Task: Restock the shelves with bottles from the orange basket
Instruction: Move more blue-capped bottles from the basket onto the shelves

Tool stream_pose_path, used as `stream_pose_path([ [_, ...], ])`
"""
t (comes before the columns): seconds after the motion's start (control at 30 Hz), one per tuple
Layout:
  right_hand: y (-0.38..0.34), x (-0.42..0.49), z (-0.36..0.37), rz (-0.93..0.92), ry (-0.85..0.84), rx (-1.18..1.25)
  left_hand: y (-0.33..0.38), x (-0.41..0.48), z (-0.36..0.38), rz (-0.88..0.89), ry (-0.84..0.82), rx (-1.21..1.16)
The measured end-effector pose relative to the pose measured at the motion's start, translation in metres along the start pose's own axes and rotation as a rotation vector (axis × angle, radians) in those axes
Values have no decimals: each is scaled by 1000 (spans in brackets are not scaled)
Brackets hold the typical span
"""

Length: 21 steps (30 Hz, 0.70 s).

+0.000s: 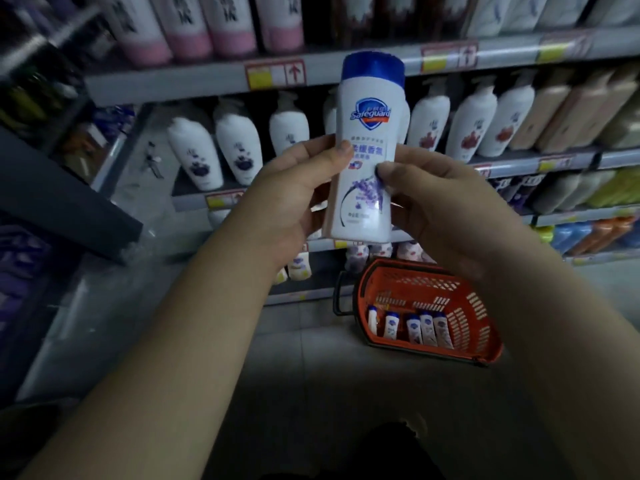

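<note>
I hold a white Safeguard bottle (365, 147) with a blue cap and a lavender print upright in front of the shelves. My left hand (294, 199) grips its left side, thumb on the label. My right hand (429, 202) grips its right side, thumb pressed on the label too. Below, on the floor, stands the orange basket (481, 327) with several small white bottles (415, 329) of the same kind lying in it. More such bottles (299, 266) stand on the lowest shelf, left of the basket.
The shelf (519, 162) behind the bottle carries white pump bottles (239, 150) and beige ones at the right. The shelf above holds pink-based bottles (228, 32). A dark shelf unit (52, 188) juts in at the left. Grey tiled floor (311, 375) lies below.
</note>
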State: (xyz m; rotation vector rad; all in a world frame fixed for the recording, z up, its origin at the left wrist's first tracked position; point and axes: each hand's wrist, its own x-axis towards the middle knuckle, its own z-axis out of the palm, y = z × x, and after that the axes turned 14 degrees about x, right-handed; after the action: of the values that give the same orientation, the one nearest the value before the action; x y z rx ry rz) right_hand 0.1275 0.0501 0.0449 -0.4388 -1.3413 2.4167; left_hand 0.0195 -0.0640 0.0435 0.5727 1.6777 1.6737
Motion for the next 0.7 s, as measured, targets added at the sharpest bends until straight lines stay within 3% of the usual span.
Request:
stream_pose_path([
  [0.33, -53, 11, 82, -143, -133, -116, 83, -23, -41, 179, 36, -17],
  [0.7, -116, 110, 129, -300, -235, -219, 165, 52, -78, 371, 91, -19],
])
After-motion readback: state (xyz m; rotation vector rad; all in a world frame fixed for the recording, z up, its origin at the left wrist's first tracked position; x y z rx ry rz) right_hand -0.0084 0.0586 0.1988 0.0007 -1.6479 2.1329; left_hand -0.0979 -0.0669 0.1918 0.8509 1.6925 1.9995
